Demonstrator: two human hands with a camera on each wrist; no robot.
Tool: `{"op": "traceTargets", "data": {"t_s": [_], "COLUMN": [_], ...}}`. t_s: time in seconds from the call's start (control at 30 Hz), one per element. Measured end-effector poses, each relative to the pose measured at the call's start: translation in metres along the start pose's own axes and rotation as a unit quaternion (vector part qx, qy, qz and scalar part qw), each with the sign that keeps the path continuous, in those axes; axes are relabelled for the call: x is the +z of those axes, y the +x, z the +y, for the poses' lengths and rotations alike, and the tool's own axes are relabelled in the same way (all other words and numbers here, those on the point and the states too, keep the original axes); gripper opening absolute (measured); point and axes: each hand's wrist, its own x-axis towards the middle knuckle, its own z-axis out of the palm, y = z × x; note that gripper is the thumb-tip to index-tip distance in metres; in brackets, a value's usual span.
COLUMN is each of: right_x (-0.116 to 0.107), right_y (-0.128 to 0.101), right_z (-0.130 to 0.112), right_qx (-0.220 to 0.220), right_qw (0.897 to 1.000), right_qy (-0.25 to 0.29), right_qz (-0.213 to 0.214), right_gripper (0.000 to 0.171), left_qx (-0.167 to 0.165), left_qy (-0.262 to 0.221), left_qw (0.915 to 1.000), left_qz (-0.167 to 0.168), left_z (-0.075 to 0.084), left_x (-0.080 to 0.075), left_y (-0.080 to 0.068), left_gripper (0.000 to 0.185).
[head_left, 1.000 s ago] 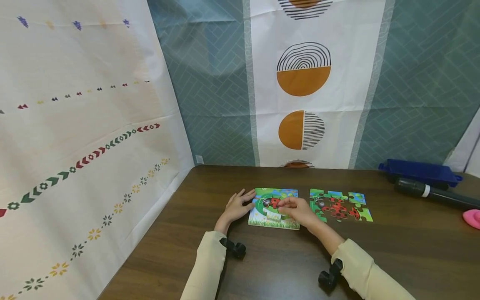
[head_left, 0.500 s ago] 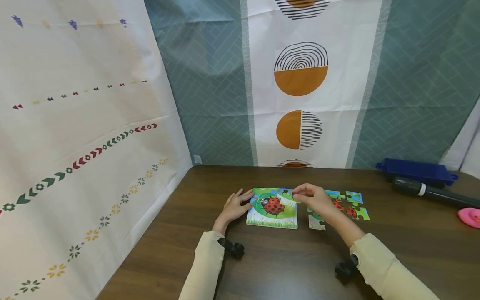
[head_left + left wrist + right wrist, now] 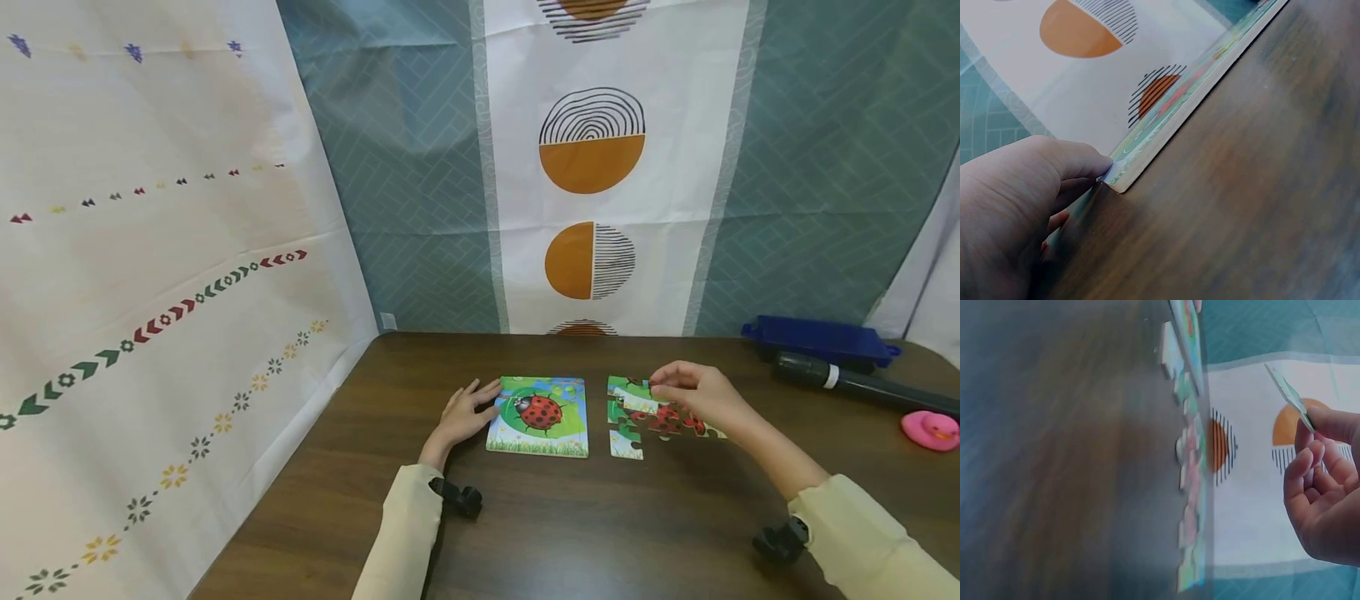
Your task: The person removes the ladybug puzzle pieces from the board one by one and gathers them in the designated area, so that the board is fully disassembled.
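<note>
A square puzzle board (image 3: 537, 416) with a red ladybird picture lies flat on the brown table (image 3: 570, 517). My left hand (image 3: 471, 406) rests with straight fingers on its left edge; in the left wrist view a fingertip touches the corner of the board (image 3: 1124, 176). To the right lie several loose puzzle pieces (image 3: 671, 419), and one piece (image 3: 625, 444) sits apart in front. My right hand (image 3: 660, 387) hovers over them. In the right wrist view, my right hand (image 3: 1310, 422) pinches a thin puzzle piece (image 3: 1285, 390) between thumb and fingers above the table.
A dark blue box (image 3: 817, 340), a black cylinder (image 3: 855, 383) and a pink rubber duck (image 3: 930, 429) sit at the back right. Patterned cloth hangs along the left side (image 3: 150, 292) and the back (image 3: 592, 208) of the table.
My right hand lifted a piece off the ladybird board and carried it right, over the loose pieces. One piece now lies apart in front of them. My left hand stayed put.
</note>
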Motion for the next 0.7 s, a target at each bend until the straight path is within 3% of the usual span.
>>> {"op": "traceTargets", "data": {"t_s": [0.33, 0.7], "right_x": [-0.002, -0.004], "right_y": [-0.018, -0.020], "right_z": [0.035, 0.047], "right_qx": [0.031, 0.025], "right_qw": [0.998, 0.996], "right_qy": [-0.017, -0.039], "right_qz": [-0.042, -0.073], "right_gripper": [0.038, 0.033], "left_qx": [-0.005, -0.008], "left_qy": [-0.002, -0.003], "left_qw": [1.0000, 1.0000], "left_qz": [-0.005, 0.000], "left_z": [-0.002, 0.001], "left_x": [0.000, -0.001], "left_y": [0.001, 0.001], "left_gripper": [0.048, 0.048]}}
